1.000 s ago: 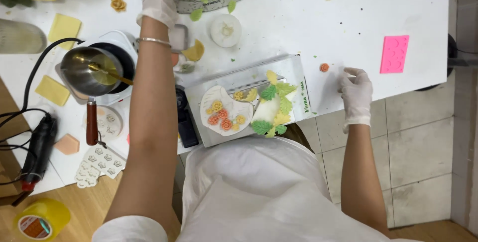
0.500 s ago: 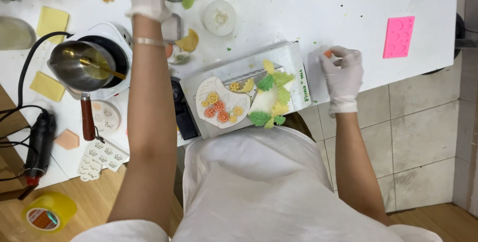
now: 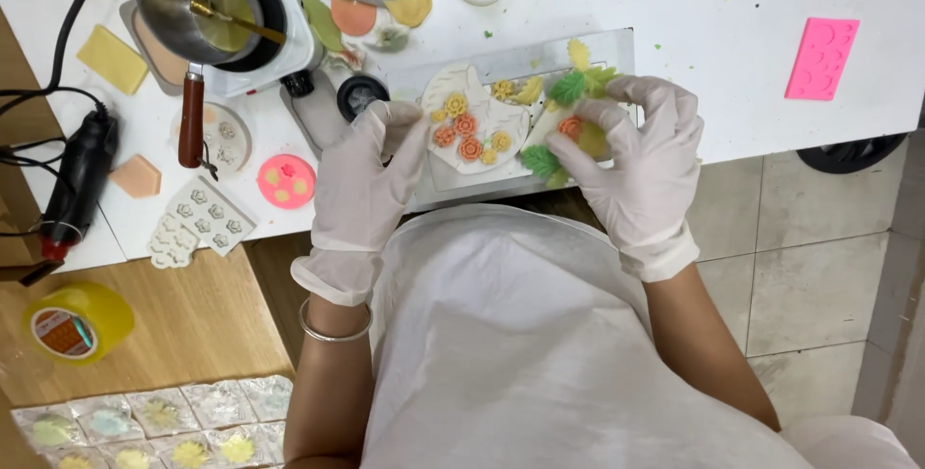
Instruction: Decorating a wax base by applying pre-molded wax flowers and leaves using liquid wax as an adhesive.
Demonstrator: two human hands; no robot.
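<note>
**A:** Scanning left to right: roll of yellow tape (image 3: 77,321) on the wooden surface at far left, black corded tool (image 3: 72,180) at the table's left edge, small metal pot (image 3: 198,6) with a wooden handle on a white hotplate (image 3: 279,21) near the back left corner.

**B:** Moulds?

**A:** White flower mould (image 3: 193,221) and a round pink one (image 3: 286,181) at the front edge, left of the hands. A pink rectangular mould (image 3: 822,57) sits well apart near the right edge.

**B:** Left hand?

**A:** Left hand (image 3: 366,189), white glove, fingers loosely curled, fingertips touching the left rim of the white decorated piece (image 3: 472,127) (orange and yellow flowers on top). Not a firm grip, more a steadying touch.

**B:** Right hand?

**A:** Right hand (image 3: 641,165), gloved too, fingers spread and bent, thumb and forefinger pinched around a small orange flower (image 3: 570,127) at the piece's right side, among green leaves (image 3: 568,88).

**B:** Where's the piece?

**A:** On a clear tray (image 3: 617,45) at the table's front edge, centre, between both hands.
</note>
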